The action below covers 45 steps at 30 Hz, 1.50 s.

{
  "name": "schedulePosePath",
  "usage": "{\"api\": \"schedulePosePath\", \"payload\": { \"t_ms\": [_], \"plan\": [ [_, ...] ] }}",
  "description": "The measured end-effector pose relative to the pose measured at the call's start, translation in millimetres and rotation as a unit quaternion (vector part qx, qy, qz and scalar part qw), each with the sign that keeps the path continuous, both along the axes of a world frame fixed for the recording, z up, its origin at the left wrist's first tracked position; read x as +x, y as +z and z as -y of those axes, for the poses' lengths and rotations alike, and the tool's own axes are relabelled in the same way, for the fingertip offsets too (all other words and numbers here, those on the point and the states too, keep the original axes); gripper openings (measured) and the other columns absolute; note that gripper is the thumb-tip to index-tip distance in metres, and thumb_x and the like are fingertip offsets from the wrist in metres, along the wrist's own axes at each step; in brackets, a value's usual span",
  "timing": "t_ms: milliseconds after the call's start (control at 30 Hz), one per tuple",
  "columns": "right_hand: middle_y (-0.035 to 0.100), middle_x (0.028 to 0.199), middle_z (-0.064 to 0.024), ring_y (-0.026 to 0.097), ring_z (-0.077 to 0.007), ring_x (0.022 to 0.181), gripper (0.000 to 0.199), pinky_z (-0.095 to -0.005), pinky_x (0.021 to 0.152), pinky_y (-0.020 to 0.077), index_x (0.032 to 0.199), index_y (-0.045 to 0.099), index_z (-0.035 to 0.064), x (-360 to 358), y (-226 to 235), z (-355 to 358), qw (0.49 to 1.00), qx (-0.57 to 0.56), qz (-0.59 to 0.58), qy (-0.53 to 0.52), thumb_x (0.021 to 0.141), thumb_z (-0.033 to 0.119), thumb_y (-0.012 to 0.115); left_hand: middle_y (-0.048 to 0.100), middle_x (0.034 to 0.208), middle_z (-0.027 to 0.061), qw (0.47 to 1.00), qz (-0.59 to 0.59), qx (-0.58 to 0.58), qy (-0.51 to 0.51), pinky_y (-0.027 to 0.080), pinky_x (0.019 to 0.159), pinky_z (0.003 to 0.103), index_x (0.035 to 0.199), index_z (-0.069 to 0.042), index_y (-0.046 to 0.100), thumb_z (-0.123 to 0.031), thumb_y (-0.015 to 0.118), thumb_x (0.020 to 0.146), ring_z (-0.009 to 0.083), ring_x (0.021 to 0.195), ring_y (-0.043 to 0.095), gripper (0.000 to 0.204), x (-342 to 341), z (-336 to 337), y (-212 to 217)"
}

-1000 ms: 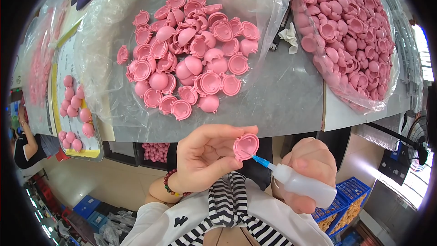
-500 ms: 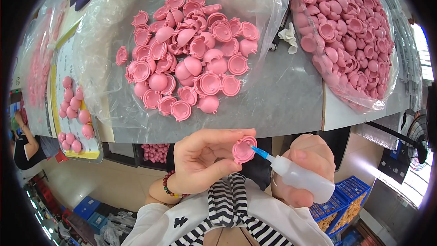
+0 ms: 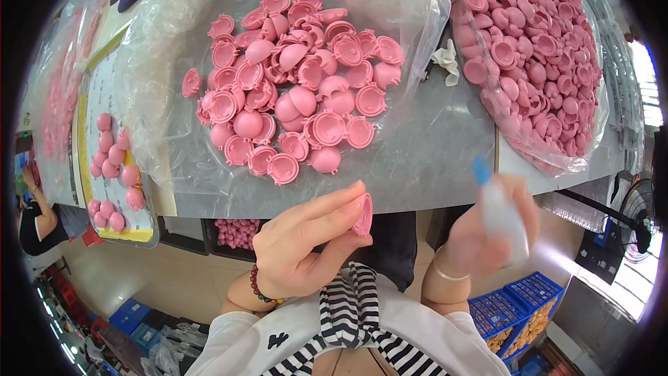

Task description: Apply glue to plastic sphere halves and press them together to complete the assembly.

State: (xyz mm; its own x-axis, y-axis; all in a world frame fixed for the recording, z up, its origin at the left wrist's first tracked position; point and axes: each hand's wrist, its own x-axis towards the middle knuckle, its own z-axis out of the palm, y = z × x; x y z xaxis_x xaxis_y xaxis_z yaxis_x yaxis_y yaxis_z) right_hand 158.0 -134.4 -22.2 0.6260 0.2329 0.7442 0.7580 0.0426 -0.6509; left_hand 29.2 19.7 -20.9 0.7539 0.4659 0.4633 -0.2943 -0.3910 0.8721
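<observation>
Between the thumb and fingers of my left hand [image 3: 306,244] is a pink plastic half-shell [image 3: 363,214], turned edge-on beyond the table's front edge. My right hand [image 3: 466,237] is closed round a translucent white squeeze bottle [image 3: 504,219] with a blue needle tip [image 3: 481,169] pointing up; bottle and hand are smeared by motion. Bottle and half-shell are well apart. Ahead of my hands, a loose heap of pink half-shells [image 3: 284,167] lies on a clear plastic sheet, some cup side up, others dome side up.
A clear bag of many pink half-shells [image 3: 536,63] stands at the right. Several closed pink balls [image 3: 110,169] sit on a yellow-edged tray [image 3: 142,226] at the left. White crumpled tissue [image 3: 446,63] lies near the bag. Blue crates [image 3: 522,306] and a fan [image 3: 637,216] are at right.
My right hand has swung the bottle right and upward, away from the half-shell, its tip now pointing up. My left hand has turned the half-shell edge-on and moved slightly left.
</observation>
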Motion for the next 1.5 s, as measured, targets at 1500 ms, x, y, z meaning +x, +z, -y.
{"api": "schedulePosePath", "payload": {
  "t_ms": [1500],
  "plan": [
    [0.055,0.095,-0.0135,0.058,-0.0201,0.079,0.018,-0.0272,0.07,0.0447,0.088,0.059,-0.0035,28,13,11,0.926,-0.335,-0.146,0.09,0.07,-0.006,0.059,0.044,0.121,0.0244,0.506,0.2,-0.696,-0.469,0.045,0.08,0.031,0.125,-0.006,0.037,-0.01,0.051,0.085,0.0222,0.094,0.056,0.042,16,9,-42]
  ]
}}
